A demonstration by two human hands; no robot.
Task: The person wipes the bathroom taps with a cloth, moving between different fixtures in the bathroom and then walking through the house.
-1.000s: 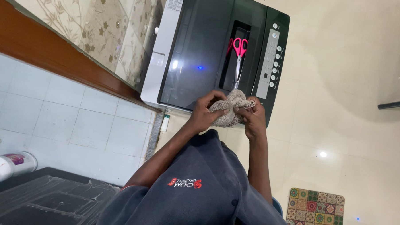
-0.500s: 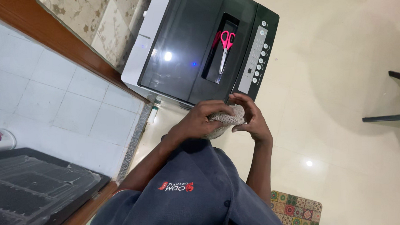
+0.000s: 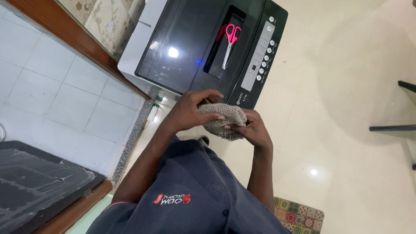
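Both hands are wrapped around a bunched-up beige mesh cloth [image 3: 224, 120], held in the air just near of the washing machine [image 3: 183, 42]. The left hand [image 3: 194, 113] grips it from the left with fingers curled over the top; the right hand [image 3: 250, 130] clamps it from the right and underneath. Pink scissors [image 3: 229, 41] lie on the machine's lid, farther away.

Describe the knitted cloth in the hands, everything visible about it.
The knitted cloth is a beige-grey, coarse, open-weave piece, soft and bunched into a compact bundle. It is held in the air in front of the person's body, just below the edge of the washing machine. The left hand wraps over its top and the right hand grips it from below.
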